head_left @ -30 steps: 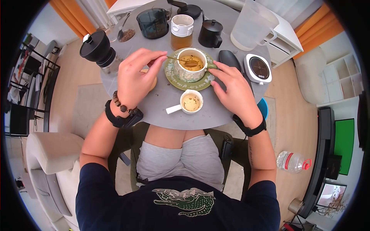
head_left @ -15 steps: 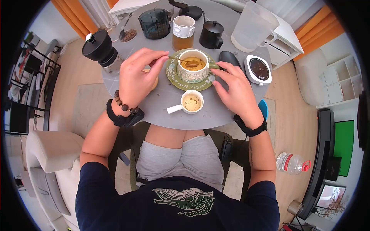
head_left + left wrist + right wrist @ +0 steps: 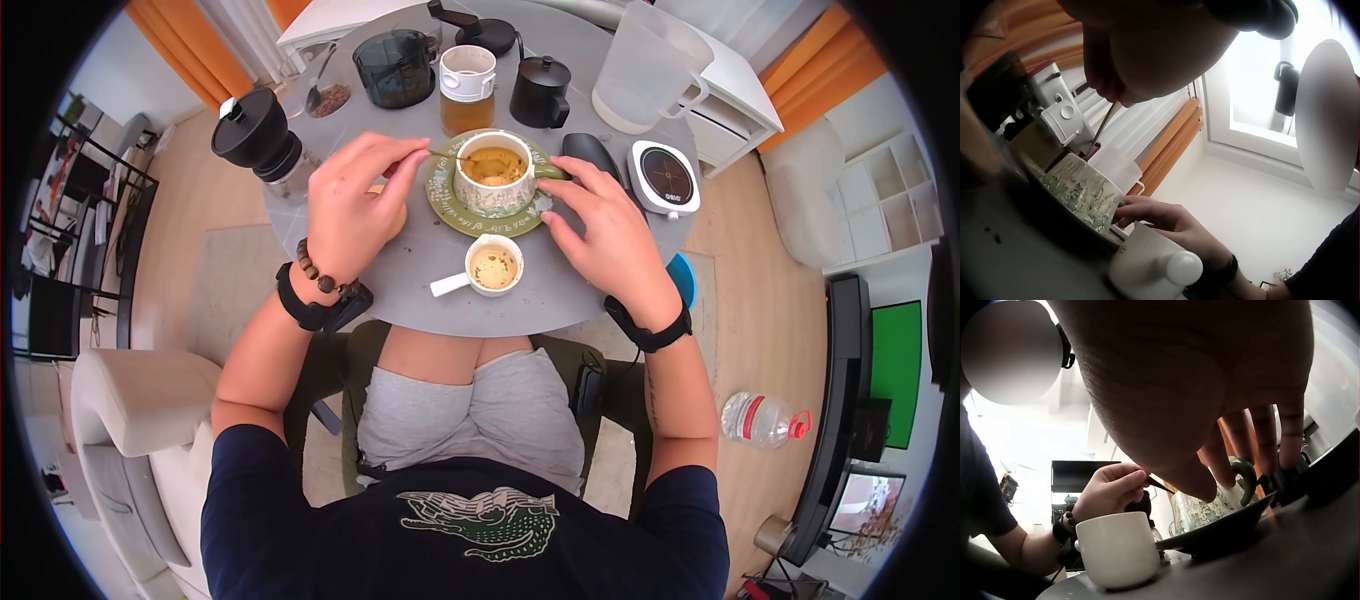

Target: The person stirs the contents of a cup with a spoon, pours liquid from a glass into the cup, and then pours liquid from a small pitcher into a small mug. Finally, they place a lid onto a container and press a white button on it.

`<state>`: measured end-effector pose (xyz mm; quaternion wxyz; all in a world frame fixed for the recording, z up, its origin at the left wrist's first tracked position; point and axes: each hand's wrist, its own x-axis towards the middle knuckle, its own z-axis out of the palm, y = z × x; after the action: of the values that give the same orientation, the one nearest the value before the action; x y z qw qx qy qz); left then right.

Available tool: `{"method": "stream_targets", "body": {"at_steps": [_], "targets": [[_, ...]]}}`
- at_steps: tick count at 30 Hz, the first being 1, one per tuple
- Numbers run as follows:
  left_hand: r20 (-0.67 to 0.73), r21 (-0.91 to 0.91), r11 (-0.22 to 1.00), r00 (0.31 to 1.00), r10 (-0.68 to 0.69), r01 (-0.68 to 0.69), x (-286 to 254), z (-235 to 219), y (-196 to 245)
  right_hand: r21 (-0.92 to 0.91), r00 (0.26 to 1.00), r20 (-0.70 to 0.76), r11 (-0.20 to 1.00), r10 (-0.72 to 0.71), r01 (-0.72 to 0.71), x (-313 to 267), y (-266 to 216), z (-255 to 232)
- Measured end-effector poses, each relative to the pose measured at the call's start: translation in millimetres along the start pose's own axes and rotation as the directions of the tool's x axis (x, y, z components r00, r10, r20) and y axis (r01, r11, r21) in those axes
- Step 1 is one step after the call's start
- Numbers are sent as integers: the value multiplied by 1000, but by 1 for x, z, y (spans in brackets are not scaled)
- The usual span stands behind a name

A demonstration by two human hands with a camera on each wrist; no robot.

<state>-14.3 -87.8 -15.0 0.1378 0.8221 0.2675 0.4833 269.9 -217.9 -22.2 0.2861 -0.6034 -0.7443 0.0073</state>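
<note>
A patterned cup (image 3: 492, 197) of amber liquid stands on a green saucer (image 3: 440, 205) with lettering round its rim. The left hand (image 3: 352, 205) pinches the thin handle of a spoon (image 3: 445, 155) between thumb and fingertips; the spoon's lower end is in the liquid. The right hand (image 3: 615, 235) is beside the cup's green handle (image 3: 550, 172), fingers extended and loosely bent, fingertips at or near it. Nearer the person is a small white cup (image 3: 494, 266) with a straight handle, pale liquid and dark bits inside; the right wrist view shows its white side (image 3: 1117, 550).
Behind the saucer stand a glass with a white top (image 3: 468, 85), a black lidded pot (image 3: 541, 92) and a dark clear container (image 3: 395, 70). A black grinder (image 3: 258, 135) is at left; a mouse (image 3: 590, 155), white scale (image 3: 664, 180) and large pitcher (image 3: 650, 70) are at right.
The spoon's bowl, visible near the liquid's surface before, now sits lower and is hard to make out. Both hands stay in nearly the same places.
</note>
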Motion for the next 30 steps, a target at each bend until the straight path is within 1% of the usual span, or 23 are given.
{"method": "stream_targets", "body": {"at_steps": [1, 3, 5, 11, 12, 14, 18, 20, 23, 30], "targets": [[-23, 42, 999, 999, 25, -24, 0, -1, -2, 13, 1000, 4, 1000, 8, -8, 0, -1, 0], [-17, 51, 998, 999, 32, -31, 1, -1, -2, 29, 1000, 1, 999, 18, -18, 0, -2, -1], [-11, 62, 997, 999, 39, -38, 2, -2, -2, -17, 1000, -20, 1000, 4, -4, 1, -4, -4], [42, 21, 1000, 999, 3, -4, 1, -1, 2, -72, 999, -34, 997, -23, 21, -4, 1, -1], [44, 18, 1000, 999, 2, -2, 1, -1, 3, -67, 999, -37, 998, -18, 15, -6, 2, 1], [50, 16, 1000, 999, 5, -6, 2, -1, 4, -49, 1000, 23, 999, -5, 6, -7, 5, 4], [43, 10, 1000, 999, 10, -11, 3, -1, 3, -27, 1000, 15, 1000, 4, -4, -6, 4, 5], [44, 12, 1000, 999, 12, -12, 3, -1, 3, -23, 999, 26, 1000, -20, 21, -6, 5, 5], [49, 4, 1000, 999, 7, -7, 2, -1, 3, -8, 1000, 5, 1000, -19, 19, -6, 3, 8], [51, 7, 1000, 999, 9, -10, 2, -1, 4, -34, 1000, 10, 999, -29, 29, -7, 5, 7]]}}
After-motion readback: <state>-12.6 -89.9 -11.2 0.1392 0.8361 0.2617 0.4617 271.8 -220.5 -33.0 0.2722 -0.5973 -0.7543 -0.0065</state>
